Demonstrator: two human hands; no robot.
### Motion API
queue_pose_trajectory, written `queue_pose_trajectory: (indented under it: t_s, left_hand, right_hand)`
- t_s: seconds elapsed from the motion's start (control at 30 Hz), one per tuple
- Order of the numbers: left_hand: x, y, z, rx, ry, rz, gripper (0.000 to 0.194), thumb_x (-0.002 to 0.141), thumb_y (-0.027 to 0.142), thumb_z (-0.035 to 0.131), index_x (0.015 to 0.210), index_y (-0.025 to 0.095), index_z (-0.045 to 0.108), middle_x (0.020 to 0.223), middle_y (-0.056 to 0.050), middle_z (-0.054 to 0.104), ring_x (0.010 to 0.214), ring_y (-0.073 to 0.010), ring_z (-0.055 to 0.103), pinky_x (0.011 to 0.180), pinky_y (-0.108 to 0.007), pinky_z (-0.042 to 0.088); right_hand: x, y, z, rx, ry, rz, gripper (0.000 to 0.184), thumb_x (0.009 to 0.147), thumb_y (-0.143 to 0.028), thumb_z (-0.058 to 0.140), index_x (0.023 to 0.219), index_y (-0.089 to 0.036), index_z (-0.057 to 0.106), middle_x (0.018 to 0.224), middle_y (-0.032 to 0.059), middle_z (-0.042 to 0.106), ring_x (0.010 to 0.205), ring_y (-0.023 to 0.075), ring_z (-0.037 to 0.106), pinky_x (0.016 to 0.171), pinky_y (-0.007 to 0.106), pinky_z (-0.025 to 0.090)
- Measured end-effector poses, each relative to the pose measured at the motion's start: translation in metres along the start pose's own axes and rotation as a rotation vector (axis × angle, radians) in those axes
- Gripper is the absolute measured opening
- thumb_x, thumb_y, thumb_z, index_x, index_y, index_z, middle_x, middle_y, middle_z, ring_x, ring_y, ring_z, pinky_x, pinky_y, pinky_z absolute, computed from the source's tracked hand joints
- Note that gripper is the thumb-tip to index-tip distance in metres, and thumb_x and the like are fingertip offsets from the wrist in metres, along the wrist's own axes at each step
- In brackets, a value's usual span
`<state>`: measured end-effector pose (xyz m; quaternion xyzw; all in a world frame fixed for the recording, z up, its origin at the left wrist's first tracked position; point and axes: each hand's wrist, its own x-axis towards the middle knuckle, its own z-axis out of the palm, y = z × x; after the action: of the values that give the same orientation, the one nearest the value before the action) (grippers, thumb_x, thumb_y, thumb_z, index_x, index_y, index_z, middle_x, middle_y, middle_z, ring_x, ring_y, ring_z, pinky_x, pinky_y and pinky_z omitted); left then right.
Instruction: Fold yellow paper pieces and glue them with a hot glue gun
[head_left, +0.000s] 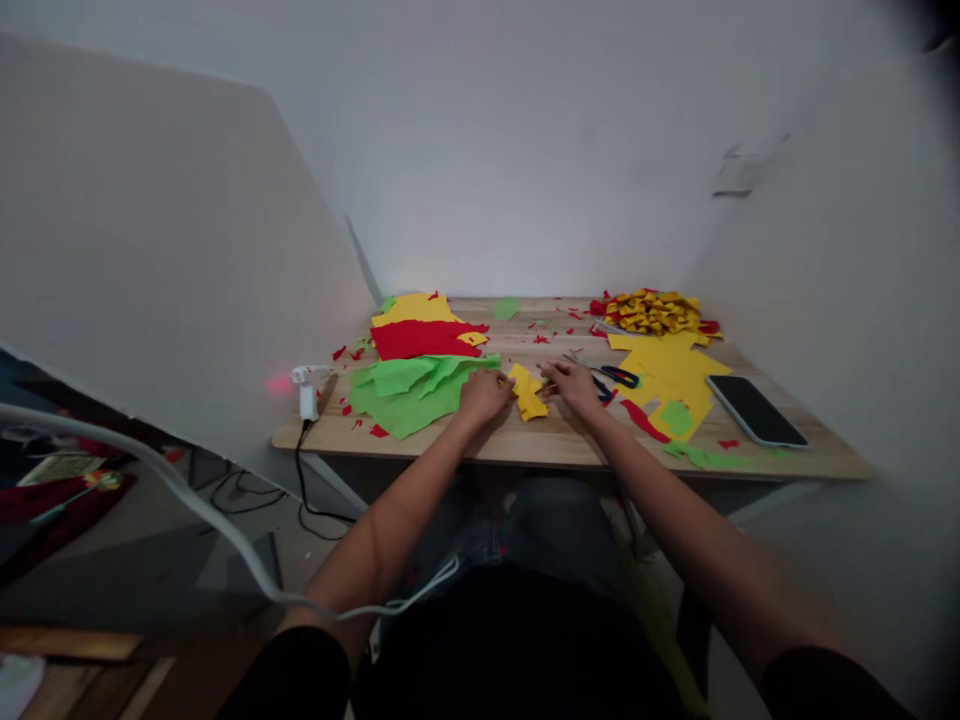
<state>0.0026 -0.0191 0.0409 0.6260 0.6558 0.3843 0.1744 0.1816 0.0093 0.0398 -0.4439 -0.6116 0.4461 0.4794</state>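
A small crumpled yellow piece (528, 393), thin like paper or cloth, lies between my hands near the table's front edge. My left hand (486, 396) is at its left side, fingers curled and fingertips pinched at its edge. On the other side my right hand (571, 386) bends its fingers down at the right edge, thumb and forefinger close together. Scissors (619, 376) with dark handles lie just beyond and right of my right hand, partly hidden by it. Left of my left hand spreads a rumpled green sheet (405, 398).
Red (420, 340) and yellow sheets (416, 307) lie at the back left. A heap of yellow and red knotted strips (652, 312) sits back right, behind yellow sheets (667, 365). A phone (757, 410) rests at the right; a white charger (308, 398) is at the left edge.
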Motion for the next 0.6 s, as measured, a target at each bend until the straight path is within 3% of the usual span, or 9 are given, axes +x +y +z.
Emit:
queue_pose_trajectory:
  t_s: [0.07,0.13,0.27,0.37,0.47,0.6]
  left_hand:
    - [0.002,-0.009,0.007,0.068,-0.019,-0.046,0.018,0.08,0.035,0.072,0.085,0.018,0.07,0.098,-0.016,0.071,0.109,-0.0349,0.061,0.094,-0.043,0.044]
    - [0.003,-0.014,0.015,0.116,-0.014,-0.082,0.023,0.08,0.038,0.072,0.092,0.018,0.072,0.106,-0.017,0.069,0.114,-0.0366,0.058,0.098,-0.046,0.041]
    - [0.008,-0.016,0.025,0.148,-0.006,-0.11,0.028,0.082,0.04,0.069,0.095,0.016,0.072,0.114,-0.021,0.066,0.117,-0.0395,0.054,0.1,-0.051,0.038]
    - [0.013,-0.015,0.029,0.098,-0.034,-0.068,0.022,0.085,0.038,0.066,0.091,0.017,0.07,0.107,-0.015,0.069,0.107,-0.0327,0.059,0.093,-0.043,0.043]
    - [0.023,-0.017,0.031,0.004,-0.11,0.005,0.021,0.09,0.038,0.06,0.09,0.019,0.068,0.09,-0.006,0.071,0.082,-0.0211,0.063,0.074,-0.03,0.046]
    - [0.046,-0.022,0.029,-0.05,-0.166,0.05,0.023,0.088,0.04,0.063,0.087,0.018,0.068,0.079,-0.003,0.07,0.07,-0.0179,0.06,0.063,-0.026,0.04]
  right_hand:
    - [0.0,0.011,-0.011,-0.05,-0.008,0.019,0.042,0.074,-0.054,0.064,0.093,-0.018,0.068,0.064,-0.0023,0.055,0.054,0.0134,0.047,0.053,0.028,0.041]
    - [-0.002,0.021,-0.019,-0.104,-0.028,0.032,0.041,0.074,-0.044,0.063,0.104,-0.016,0.068,0.059,-0.0052,0.051,0.053,0.0135,0.045,0.053,0.027,0.037]
    - [-0.006,0.035,-0.023,-0.161,-0.081,0.025,0.042,0.072,-0.033,0.063,0.111,-0.017,0.064,0.065,-0.0047,0.057,0.06,0.015,0.051,0.06,0.028,0.039]
    - [-0.006,0.04,-0.02,-0.17,-0.112,0.015,0.031,0.076,-0.033,0.062,0.104,-0.019,0.06,0.07,-0.0026,0.061,0.068,0.0168,0.058,0.066,0.028,0.044]
    - [-0.004,0.043,-0.02,-0.18,-0.116,0.023,0.024,0.08,-0.034,0.062,0.099,-0.021,0.056,0.068,-0.0025,0.061,0.069,0.0176,0.06,0.068,0.029,0.045]
    - [0.002,0.036,-0.03,-0.188,-0.127,0.045,0.021,0.084,-0.034,0.058,0.101,-0.023,0.055,0.069,-0.0025,0.062,0.062,0.0168,0.059,0.064,0.029,0.046]
